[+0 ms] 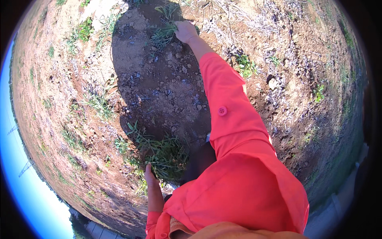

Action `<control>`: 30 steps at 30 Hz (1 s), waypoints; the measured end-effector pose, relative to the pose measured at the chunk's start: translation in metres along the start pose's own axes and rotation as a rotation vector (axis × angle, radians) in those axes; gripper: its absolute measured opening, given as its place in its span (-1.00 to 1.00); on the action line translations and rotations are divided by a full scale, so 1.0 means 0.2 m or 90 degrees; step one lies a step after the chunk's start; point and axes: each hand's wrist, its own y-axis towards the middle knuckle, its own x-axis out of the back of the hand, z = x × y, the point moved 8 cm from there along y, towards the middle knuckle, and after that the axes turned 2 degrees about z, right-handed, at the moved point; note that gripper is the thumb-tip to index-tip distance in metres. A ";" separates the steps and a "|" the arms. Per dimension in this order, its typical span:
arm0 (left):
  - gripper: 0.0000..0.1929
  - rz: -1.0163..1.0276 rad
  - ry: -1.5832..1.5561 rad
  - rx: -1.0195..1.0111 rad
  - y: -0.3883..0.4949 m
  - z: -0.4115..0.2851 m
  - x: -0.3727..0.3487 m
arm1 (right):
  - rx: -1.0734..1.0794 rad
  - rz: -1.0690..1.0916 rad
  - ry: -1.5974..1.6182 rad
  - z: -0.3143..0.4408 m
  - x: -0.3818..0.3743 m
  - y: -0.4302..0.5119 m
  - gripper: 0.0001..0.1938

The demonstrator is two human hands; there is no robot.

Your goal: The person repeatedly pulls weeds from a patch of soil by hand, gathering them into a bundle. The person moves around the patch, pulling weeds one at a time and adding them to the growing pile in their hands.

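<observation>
My right hand (185, 31) reaches far out at the top of the view, its fingers closed on a tuft of green weeds (163, 34) growing from the shaded soil. Near the bottom, my left hand (151, 176) grips a large bundle of leafy green weeds (167, 155), with the thumb showing at the bundle's edge and the other fingers hidden beneath it. Both arms wear red sleeves.
Dry, cloddy soil (179, 86) with my shadow across it lies between the hands. Weed clumps (101, 103) grow at the left, others (246, 64) at the right, with dry stalks (229, 15) at the top. A pale stone (272, 83) lies at the right.
</observation>
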 end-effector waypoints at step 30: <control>-0.63 0.101 0.031 -0.021 0.10 -0.17 0.00 | -0.467 0.338 -0.213 -0.69 0.52 -1.09 -0.60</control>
